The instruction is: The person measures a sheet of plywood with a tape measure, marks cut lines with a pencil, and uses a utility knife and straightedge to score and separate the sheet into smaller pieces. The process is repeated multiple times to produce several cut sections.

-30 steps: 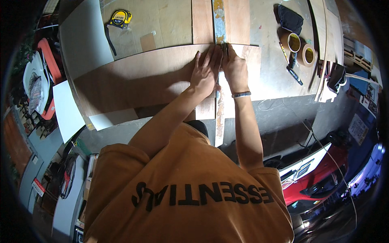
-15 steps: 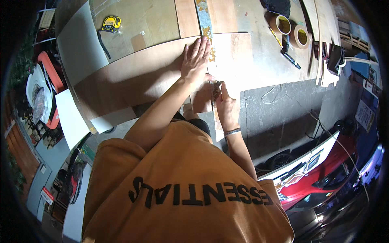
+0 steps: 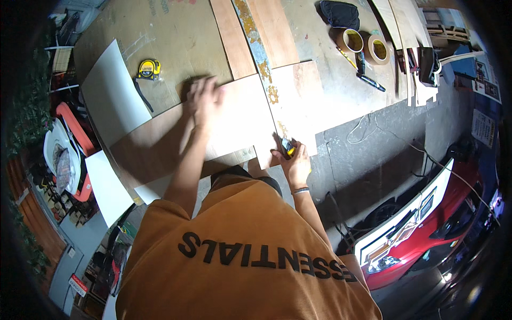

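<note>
A thin plywood sheet (image 3: 229, 114) lies along the near edge of the worktable. Across it runs a long metal straightedge (image 3: 257, 50) with worn, rust-coloured patches, which extends far over the table. My right hand (image 3: 296, 166) is closed around a yellow-and-black utility knife (image 3: 289, 148), by the straightedge's near end. My left hand (image 3: 205, 100) is raised over the sheet's far edge, left of the straightedge; it is blurred, with loosely parted fingers and nothing visible in it. Narrower plywood strips (image 3: 234, 45) lie along the straightedge at the back.
At left on the table (image 3: 186, 32) are a yellow tape measure (image 3: 149, 69) and a white sheet (image 3: 114, 88). Two tape rolls (image 3: 377, 50), a marker (image 3: 370, 82) and a black pouch (image 3: 339, 14) lie at right. A cable (image 3: 397, 140) trails over the grey floor near a red car (image 3: 426, 242).
My left hand has come off the straightedge and moved left. My right hand, with the knife, is nearer to me and the straightedge's near end. The view has shifted somewhat.
</note>
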### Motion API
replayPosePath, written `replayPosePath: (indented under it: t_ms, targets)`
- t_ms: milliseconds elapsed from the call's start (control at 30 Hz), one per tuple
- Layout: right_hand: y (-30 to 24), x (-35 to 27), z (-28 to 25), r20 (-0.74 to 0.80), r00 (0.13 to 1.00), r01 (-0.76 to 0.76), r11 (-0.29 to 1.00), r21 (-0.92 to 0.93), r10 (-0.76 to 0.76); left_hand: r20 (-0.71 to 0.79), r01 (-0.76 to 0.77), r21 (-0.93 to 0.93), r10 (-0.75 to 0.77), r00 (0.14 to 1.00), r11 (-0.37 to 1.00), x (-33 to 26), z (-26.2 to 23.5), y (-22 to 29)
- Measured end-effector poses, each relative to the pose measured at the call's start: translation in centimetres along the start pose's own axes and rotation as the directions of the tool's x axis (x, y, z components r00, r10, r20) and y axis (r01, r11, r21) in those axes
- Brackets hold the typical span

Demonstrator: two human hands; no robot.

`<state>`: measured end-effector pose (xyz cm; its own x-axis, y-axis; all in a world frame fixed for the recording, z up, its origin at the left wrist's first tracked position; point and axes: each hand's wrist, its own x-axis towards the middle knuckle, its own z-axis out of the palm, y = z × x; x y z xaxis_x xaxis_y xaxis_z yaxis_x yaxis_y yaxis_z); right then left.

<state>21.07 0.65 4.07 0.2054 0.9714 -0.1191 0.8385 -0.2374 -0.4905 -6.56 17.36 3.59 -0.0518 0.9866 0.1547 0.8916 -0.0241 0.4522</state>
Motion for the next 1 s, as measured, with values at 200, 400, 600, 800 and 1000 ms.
replayPosePath:
  t_ms: [200, 400, 600, 800, 1000]
  targets:
    - [2.4, 1.4, -1.8, -0.059, 0.998, 0.020, 0.998, 0.063, -0.016, 0.157, -0.074, 0.128, 0.053, 0.986, 0.989, 0.5, -0.5, -6.5]
    - [7.3, 3.8, -6.8, -0.167, 0.984, -0.038, 0.993, 0.113, 0.057, 0.182, -0.101, 0.069, 0.087, 0.979, 0.992, 1.8, 0.6, -5.9]
    - [11.0, 6.4, -6.2, -0.182, 0.964, -0.181, 0.979, 0.091, 0.195, 0.143, -0.139, 0.073, 0.127, 0.982, 0.988, 3.3, 1.7, -5.0]
    - [13.2, 8.3, -5.1, -0.196, 0.978, -0.061, 0.997, 0.039, 0.068, 0.091, -0.131, 0.080, 0.124, 0.988, 0.988, 2.9, 2.2, -5.2]
    - [14.4, 7.2, -6.8, -0.139, 0.990, 0.046, 0.995, 0.092, -0.032, 0.027, -0.100, 0.147, 0.097, 0.995, 0.984, 2.5, 3.1, -5.2]
